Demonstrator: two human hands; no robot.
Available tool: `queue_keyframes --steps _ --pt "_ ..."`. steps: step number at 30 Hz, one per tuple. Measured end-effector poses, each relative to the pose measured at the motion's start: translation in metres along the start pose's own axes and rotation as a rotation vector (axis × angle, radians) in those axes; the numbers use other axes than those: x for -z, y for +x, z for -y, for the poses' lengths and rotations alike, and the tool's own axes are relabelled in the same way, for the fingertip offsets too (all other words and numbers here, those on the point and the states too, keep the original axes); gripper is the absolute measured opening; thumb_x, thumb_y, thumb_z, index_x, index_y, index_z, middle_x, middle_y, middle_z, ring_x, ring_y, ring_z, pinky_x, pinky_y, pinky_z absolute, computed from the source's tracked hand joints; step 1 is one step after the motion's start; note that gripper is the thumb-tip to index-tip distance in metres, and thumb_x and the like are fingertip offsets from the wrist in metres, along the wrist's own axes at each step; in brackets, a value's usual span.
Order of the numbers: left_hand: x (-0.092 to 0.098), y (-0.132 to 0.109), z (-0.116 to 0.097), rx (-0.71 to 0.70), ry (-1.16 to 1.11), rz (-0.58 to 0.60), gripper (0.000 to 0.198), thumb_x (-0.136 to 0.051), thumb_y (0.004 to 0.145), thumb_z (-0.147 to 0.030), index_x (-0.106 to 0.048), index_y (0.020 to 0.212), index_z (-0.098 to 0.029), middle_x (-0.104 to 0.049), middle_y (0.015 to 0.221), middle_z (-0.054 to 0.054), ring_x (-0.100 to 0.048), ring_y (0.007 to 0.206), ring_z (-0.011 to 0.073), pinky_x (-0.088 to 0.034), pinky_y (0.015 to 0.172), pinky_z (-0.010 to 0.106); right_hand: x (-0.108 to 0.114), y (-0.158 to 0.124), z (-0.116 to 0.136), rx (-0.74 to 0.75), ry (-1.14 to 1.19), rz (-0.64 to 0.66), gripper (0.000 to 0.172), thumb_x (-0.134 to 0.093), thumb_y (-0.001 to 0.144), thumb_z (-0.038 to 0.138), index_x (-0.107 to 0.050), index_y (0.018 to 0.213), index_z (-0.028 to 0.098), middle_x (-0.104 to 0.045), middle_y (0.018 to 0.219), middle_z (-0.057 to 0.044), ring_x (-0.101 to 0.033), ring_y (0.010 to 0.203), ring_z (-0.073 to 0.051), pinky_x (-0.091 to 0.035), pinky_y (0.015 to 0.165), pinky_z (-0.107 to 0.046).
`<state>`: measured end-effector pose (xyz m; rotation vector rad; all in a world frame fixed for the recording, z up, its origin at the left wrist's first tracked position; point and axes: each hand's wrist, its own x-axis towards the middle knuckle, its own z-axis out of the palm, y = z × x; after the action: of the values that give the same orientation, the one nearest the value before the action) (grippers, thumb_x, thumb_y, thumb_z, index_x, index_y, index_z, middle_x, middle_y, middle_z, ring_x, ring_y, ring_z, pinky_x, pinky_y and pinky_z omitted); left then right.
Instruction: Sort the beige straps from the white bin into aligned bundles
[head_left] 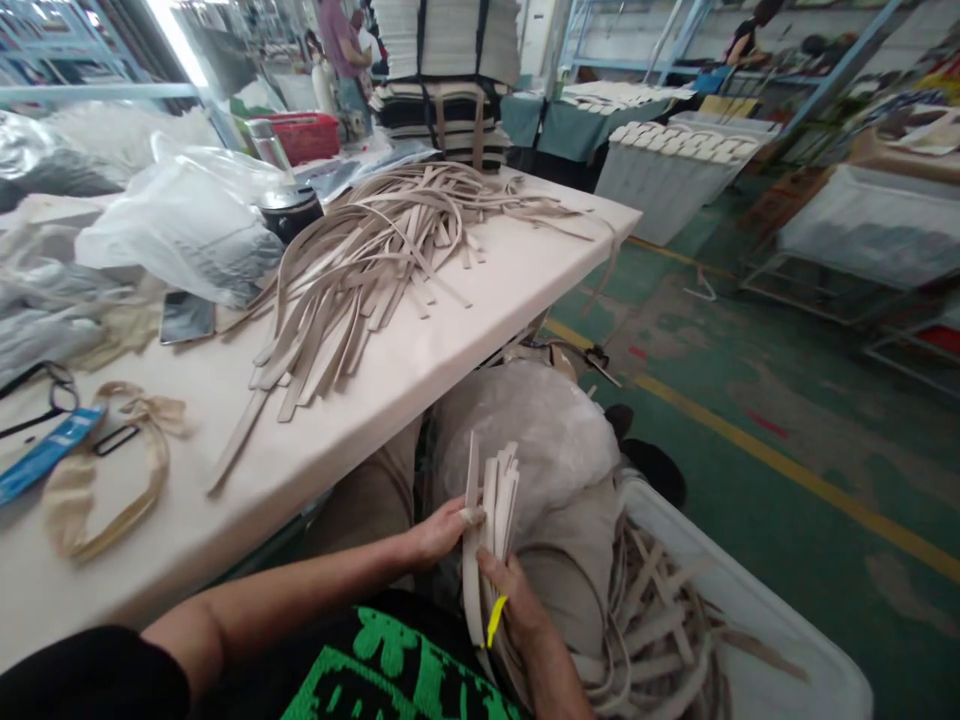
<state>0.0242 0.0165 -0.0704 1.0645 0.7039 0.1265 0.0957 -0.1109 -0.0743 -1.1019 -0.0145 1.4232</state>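
In front of my lap, my right hand [511, 585] is closed around a bundle of beige fabric strips [501, 485], their ends pointing up. A short yellow strip [496, 620] shows beside that hand. My left hand [442, 530] pinches a single beige strip [471, 570] at the left side of the bundle, slightly apart from the others at the top. A pale wrap covers part of one left finger. On the table [450, 365], a large loose heap of similar strips [375, 250] lies beyond my hands.
A white bin [780, 625] at my right holds tangled strips [667, 620]. A plastic-wrapped bundle [525, 420] sits by my knees. On the table are a phone [187, 317], glasses [60, 390], a lidded pot [289, 210], plastic bags [187, 220] and a cloth band [154, 480]. People stand farther back.
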Motion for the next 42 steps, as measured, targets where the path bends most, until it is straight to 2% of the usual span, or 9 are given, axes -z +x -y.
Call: queue_keyframes --steps 3,6,15,21,25,31,36,40,42 --pt "0.001 0.002 0.003 -0.029 -0.038 0.024 0.044 -0.059 0.079 -0.042 -0.063 0.113 -0.015 -0.064 0.084 0.003 -0.056 0.080 0.0172 -0.044 0.077 0.027 -0.003 0.000 0.001 0.027 0.051 -0.045 0.063 -0.082 0.064 0.042 -0.062 0.117 0.014 -0.072 0.097 -0.010 -0.067 0.090 -0.028 -0.051 0.080 -0.037" --pt "0.006 0.007 0.006 -0.083 0.019 0.048 0.042 -0.060 0.080 -0.043 -0.066 0.108 -0.013 -0.066 0.092 0.005 -0.056 0.086 0.0183 -0.043 0.084 0.029 -0.003 0.002 0.003 0.043 0.017 -0.154 0.060 -0.080 0.066 0.045 -0.063 0.115 0.014 -0.073 0.089 -0.008 -0.068 0.081 -0.027 -0.052 0.073 -0.036" --pt "0.026 0.023 -0.001 -0.114 0.162 -0.179 0.031 -0.068 0.069 -0.041 -0.066 0.078 -0.012 -0.062 0.073 0.002 -0.052 0.068 0.0144 -0.040 0.065 0.024 0.009 0.004 0.001 -0.010 -0.250 -0.113 0.050 -0.072 0.070 0.058 -0.069 0.082 0.010 -0.066 0.060 -0.006 -0.056 0.047 -0.015 -0.042 0.047 -0.025" --pt "0.042 0.046 -0.037 -0.143 0.101 -0.402 0.040 -0.067 0.067 -0.048 -0.066 0.085 -0.012 -0.060 0.073 0.003 -0.046 0.063 0.0127 -0.033 0.056 0.022 0.010 -0.007 0.001 -0.057 -0.271 0.049 0.054 -0.072 0.071 0.056 -0.068 0.096 0.010 -0.070 0.073 -0.009 -0.062 0.057 -0.016 -0.045 0.052 -0.024" --pt "0.029 0.045 -0.023 -0.110 0.052 -0.315 0.041 -0.063 0.072 -0.051 -0.066 0.083 -0.011 -0.056 0.066 0.001 -0.042 0.059 0.0115 -0.031 0.054 0.022 0.005 0.000 0.007 -0.095 -0.245 0.071 0.057 -0.074 0.070 0.054 -0.066 0.105 0.010 -0.073 0.085 -0.012 -0.065 0.061 -0.018 -0.047 0.052 -0.025" --pt "-0.005 0.024 0.017 0.015 -0.029 -0.219 0.052 -0.059 0.074 -0.061 -0.065 0.085 -0.011 -0.058 0.069 0.003 -0.050 0.063 0.0148 -0.040 0.057 0.024 0.003 0.017 0.014 0.037 -0.180 -0.100 0.046 -0.077 0.068 0.048 -0.069 0.096 0.013 -0.073 0.081 -0.007 -0.067 0.070 -0.023 -0.051 0.062 -0.031" --pt "-0.016 0.020 0.022 0.137 -0.087 -0.177 0.060 -0.054 0.077 -0.066 -0.063 0.104 -0.013 -0.054 0.059 0.000 -0.046 0.044 0.0127 -0.038 0.043 0.025 0.012 0.023 0.004 0.065 -0.239 -0.210 0.039 -0.077 0.067 0.051 -0.067 0.074 0.014 -0.063 0.057 -0.001 -0.057 0.053 -0.018 -0.044 0.052 -0.028" --pt "-0.015 0.023 0.022 0.078 -0.062 -0.066 0.067 -0.039 0.084 -0.070 -0.059 0.119 -0.016 -0.053 0.054 0.001 -0.051 0.043 0.0163 -0.043 0.046 0.028 0.016 0.025 0.002 0.090 -0.249 -0.290 0.042 -0.075 0.068 0.053 -0.056 0.057 0.018 -0.052 0.048 0.003 -0.047 0.047 -0.012 -0.037 0.048 -0.025" --pt "-0.015 0.026 0.022 -0.052 0.096 -0.048 0.067 -0.035 0.086 -0.069 -0.063 0.115 -0.016 -0.063 0.070 0.007 -0.061 0.062 0.0216 -0.050 0.060 0.033 0.015 0.024 0.003 0.089 -0.224 -0.310 0.041 -0.079 0.065 0.051 -0.055 0.058 0.018 -0.050 0.048 0.004 -0.045 0.047 -0.011 -0.036 0.047 -0.025"
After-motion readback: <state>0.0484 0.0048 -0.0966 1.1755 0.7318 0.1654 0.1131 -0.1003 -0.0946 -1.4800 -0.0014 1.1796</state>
